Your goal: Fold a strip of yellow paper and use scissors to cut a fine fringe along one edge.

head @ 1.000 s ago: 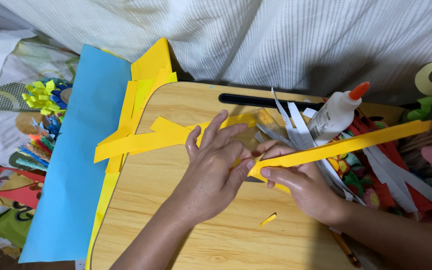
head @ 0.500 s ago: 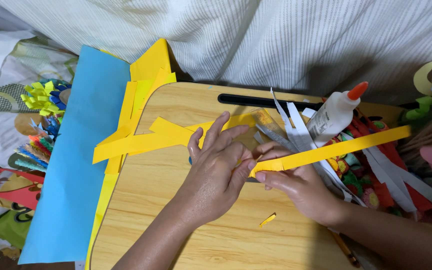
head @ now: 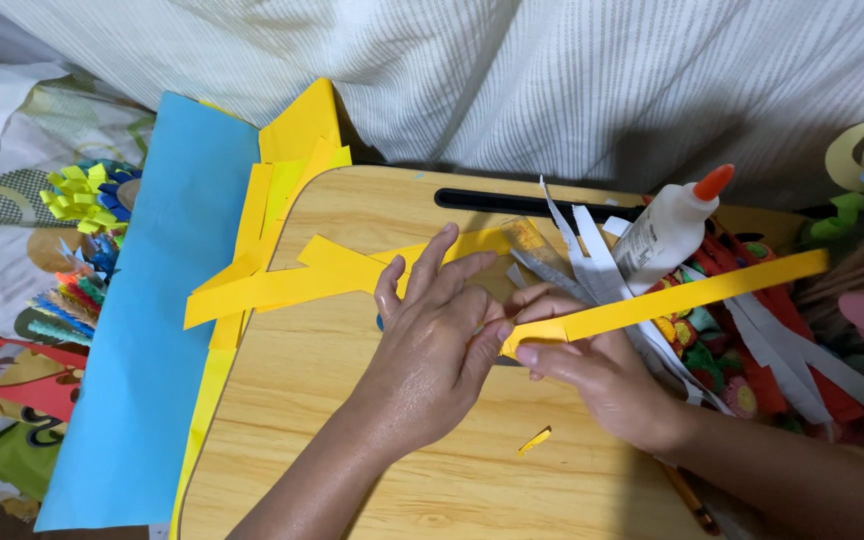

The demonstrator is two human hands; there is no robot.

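My left hand [head: 432, 340] lies over the middle of a wooden lap table [head: 352, 460], fingers spread, its fingertips at the near end of a long yellow paper strip [head: 672, 295]. My right hand [head: 592, 375] pinches that same end of the strip from below; the strip runs up and right past a white glue bottle with an orange cap [head: 667, 225]. More yellow strips [head: 282, 285] lie crossed on the table to the left of my hands. What is under my left palm is hidden.
A blue paper sheet [head: 142, 330] and yellow sheets hang off the table's left edge. White and grey strips [head: 592, 250], red paper and colourful craft pieces pile at the right. A small yellow scrap [head: 534, 440] lies near the front. Paper flowers [head: 77, 195] sit at far left.
The far end of the long yellow strip has swung slightly upward. Both hands stay in nearly the same place at its near end.
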